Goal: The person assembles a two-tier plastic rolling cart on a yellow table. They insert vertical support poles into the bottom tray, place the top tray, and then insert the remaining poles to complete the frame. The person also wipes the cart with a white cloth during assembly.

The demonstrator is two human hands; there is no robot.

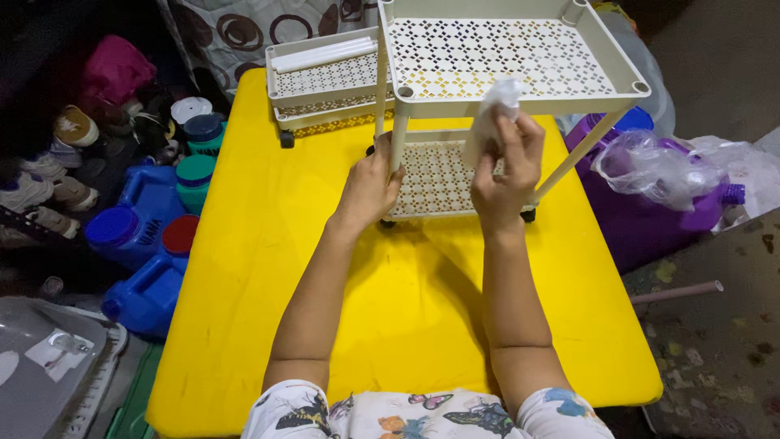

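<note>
A cream perforated two-shelf cart (455, 175) stands near the yellow table's (268, 268) far edge. The left hand (367, 189) grips its front post; the right hand (505, 175) pinches a white cloth (491, 118) against the upper shelf's rim.

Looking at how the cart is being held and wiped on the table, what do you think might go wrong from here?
1. The cream cart stands on small wheels on the smooth yellow table; only the left hand grips one post, so it may roll.
2. The right hand presses a white cloth at the top shelf's edge, which might tip it.
</note>
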